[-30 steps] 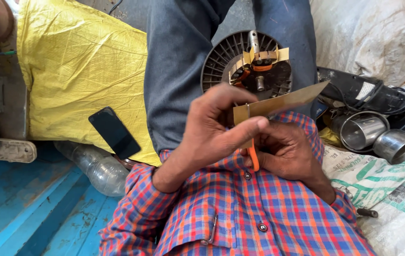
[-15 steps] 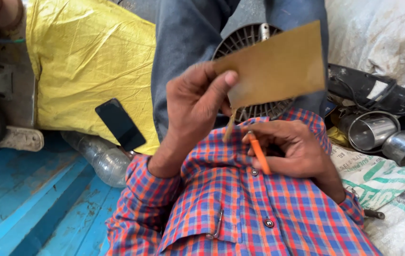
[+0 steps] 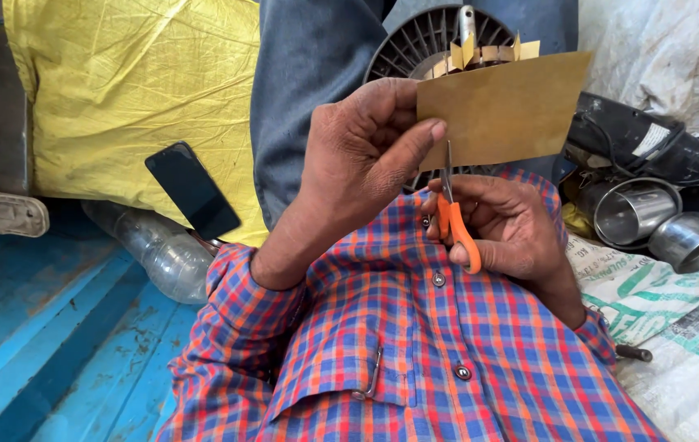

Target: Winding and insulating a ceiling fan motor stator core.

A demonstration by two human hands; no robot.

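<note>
Left hand (image 3: pixel 366 155) pinches the brown card (image 3: pixel 503 110); right hand (image 3: pixel 501 225) grips orange scissors (image 3: pixel 452 214) beneath it. The blades sit beside the thumb, so a slip might nick it.

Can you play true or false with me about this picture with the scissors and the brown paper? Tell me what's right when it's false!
1. The left hand holds the brown sheet by its edge. True.
2. The scissors have green handles. False: the handles are orange, held in the right hand.
3. The scissor blades point up at the bottom edge of the sheet. True.
4. The dark phone lies on a red cloth. False: it rests against a yellow cloth.
5. A clear plastic bottle lies on the blue floor. True.
6. The person wears a plain white shirt. False: the checked shirt is orange and blue.
</note>
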